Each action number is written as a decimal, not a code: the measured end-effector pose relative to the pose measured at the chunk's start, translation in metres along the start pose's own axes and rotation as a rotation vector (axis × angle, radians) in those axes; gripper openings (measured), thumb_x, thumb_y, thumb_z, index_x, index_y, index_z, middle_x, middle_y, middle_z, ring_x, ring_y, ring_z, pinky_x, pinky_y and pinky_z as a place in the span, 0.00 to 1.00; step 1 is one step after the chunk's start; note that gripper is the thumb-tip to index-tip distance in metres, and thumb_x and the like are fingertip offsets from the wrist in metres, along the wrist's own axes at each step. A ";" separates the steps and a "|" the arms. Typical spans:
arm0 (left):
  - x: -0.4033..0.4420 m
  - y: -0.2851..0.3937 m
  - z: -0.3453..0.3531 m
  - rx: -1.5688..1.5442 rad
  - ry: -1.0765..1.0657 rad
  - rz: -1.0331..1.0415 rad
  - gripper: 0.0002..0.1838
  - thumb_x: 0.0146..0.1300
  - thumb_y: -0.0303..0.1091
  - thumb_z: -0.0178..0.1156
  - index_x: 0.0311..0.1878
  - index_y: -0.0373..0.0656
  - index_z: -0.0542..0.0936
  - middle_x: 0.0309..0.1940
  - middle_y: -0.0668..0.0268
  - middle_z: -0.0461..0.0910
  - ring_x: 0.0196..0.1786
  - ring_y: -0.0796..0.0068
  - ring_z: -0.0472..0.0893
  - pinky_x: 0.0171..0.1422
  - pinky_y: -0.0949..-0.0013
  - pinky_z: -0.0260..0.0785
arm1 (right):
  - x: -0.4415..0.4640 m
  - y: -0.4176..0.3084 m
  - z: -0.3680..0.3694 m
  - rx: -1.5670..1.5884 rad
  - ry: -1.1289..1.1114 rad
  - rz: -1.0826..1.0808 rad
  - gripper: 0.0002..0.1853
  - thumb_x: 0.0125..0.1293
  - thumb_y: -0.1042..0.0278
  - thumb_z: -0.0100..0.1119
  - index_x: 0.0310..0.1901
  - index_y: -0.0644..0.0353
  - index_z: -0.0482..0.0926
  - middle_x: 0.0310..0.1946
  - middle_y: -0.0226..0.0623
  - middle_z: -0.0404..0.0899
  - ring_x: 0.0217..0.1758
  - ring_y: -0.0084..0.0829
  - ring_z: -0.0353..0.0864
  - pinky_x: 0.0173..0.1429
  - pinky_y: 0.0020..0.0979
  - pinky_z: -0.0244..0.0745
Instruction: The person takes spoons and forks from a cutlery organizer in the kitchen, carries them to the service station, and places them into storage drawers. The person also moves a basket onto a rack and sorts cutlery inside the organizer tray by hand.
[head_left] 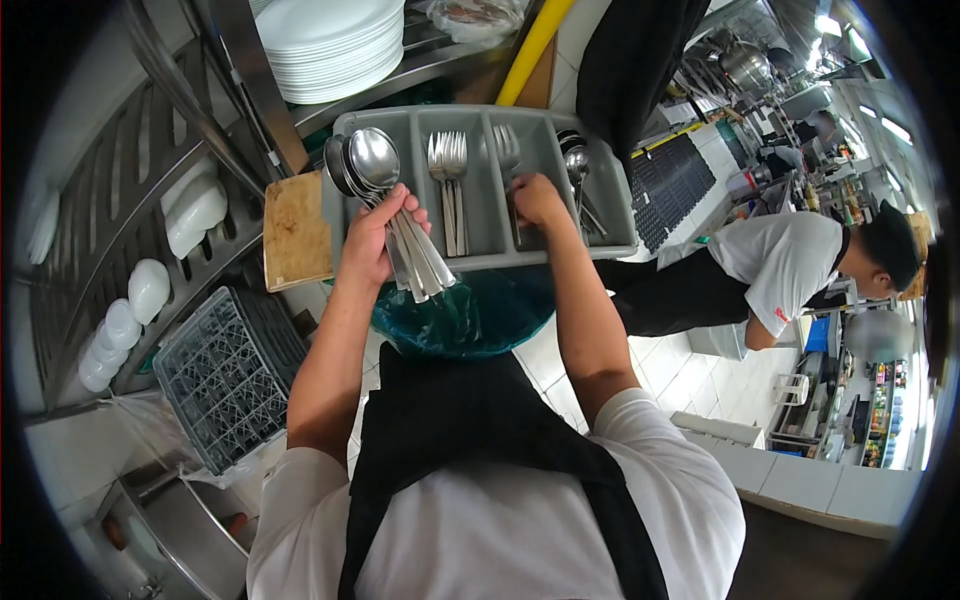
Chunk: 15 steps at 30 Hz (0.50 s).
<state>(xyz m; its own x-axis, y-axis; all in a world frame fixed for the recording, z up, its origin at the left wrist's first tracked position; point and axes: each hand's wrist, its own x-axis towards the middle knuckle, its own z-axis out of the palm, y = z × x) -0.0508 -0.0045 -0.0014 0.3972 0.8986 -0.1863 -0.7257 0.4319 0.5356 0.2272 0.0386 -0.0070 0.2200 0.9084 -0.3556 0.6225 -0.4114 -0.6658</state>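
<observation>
While the left hand [385, 240] is clamping a bunch of spoons [375, 158] above the leftmost compartment, their handles are crossing the near rim of the grey tray [485, 225]. Open floor is showing on both sides of the upright forks [452, 185] in the second compartment, and right of the loose spoons [577, 165] in the fourth. One tray is offering four compartments; the overlapping pieces are too bunched to count. The right hand [540, 203] is reaching into the third, fingers curling beside fork handles; whether they are gripping, I cannot tell. One wooden board [298, 230] is lying beside the tray's left edge, a teal plastic bag [465, 315] is hanging below, one plate stack [330, 50] is standing beyond, and one co-worker [790, 265] is bending at right.
</observation>
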 end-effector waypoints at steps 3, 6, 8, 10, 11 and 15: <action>0.000 0.001 0.002 -0.023 0.004 0.028 0.06 0.71 0.37 0.59 0.40 0.46 0.78 0.32 0.71 0.80 0.37 0.73 0.83 0.43 0.64 0.80 | -0.009 0.001 -0.010 0.354 0.135 -0.228 0.08 0.62 0.71 0.65 0.38 0.66 0.80 0.28 0.42 0.84 0.30 0.27 0.85 0.28 0.31 0.76; -0.001 0.001 0.000 -0.005 0.024 0.042 0.06 0.72 0.37 0.58 0.41 0.47 0.77 0.32 0.72 0.79 0.37 0.74 0.82 0.44 0.65 0.79 | -0.044 -0.039 -0.016 0.386 0.156 -0.305 0.08 0.62 0.71 0.66 0.38 0.66 0.79 0.27 0.39 0.84 0.29 0.24 0.83 0.28 0.31 0.74; 0.000 0.000 0.001 0.005 0.029 0.038 0.06 0.73 0.37 0.57 0.41 0.47 0.77 0.32 0.72 0.77 0.37 0.75 0.81 0.44 0.65 0.79 | -0.056 -0.061 -0.007 0.215 0.166 -0.337 0.14 0.61 0.65 0.69 0.40 0.68 0.79 0.32 0.47 0.85 0.34 0.36 0.86 0.40 0.37 0.78; -0.001 0.000 0.001 0.001 0.039 0.036 0.06 0.73 0.37 0.57 0.41 0.47 0.77 0.32 0.72 0.77 0.37 0.75 0.81 0.45 0.65 0.79 | -0.057 -0.059 0.017 -0.081 0.314 -0.482 0.19 0.61 0.60 0.68 0.42 0.69 0.78 0.34 0.52 0.85 0.41 0.48 0.86 0.49 0.43 0.79; 0.000 0.001 0.002 0.009 0.041 0.045 0.06 0.73 0.37 0.57 0.41 0.47 0.77 0.32 0.72 0.77 0.37 0.75 0.81 0.45 0.65 0.79 | -0.061 -0.064 0.025 -0.139 0.272 -0.473 0.20 0.62 0.60 0.68 0.44 0.69 0.77 0.36 0.54 0.85 0.43 0.50 0.85 0.51 0.45 0.78; -0.001 -0.001 -0.002 -0.001 0.054 0.057 0.06 0.73 0.38 0.57 0.42 0.46 0.76 0.32 0.72 0.77 0.36 0.76 0.81 0.44 0.66 0.80 | -0.065 -0.057 0.068 -0.328 0.222 -0.485 0.24 0.63 0.58 0.65 0.50 0.72 0.73 0.45 0.59 0.81 0.51 0.55 0.82 0.56 0.46 0.78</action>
<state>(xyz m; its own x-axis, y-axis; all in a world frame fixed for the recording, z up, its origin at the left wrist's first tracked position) -0.0512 -0.0054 -0.0031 0.3241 0.9247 -0.1995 -0.7471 0.3796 0.5457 0.1260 -0.0023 0.0095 -0.0167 0.9943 0.1049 0.8809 0.0643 -0.4688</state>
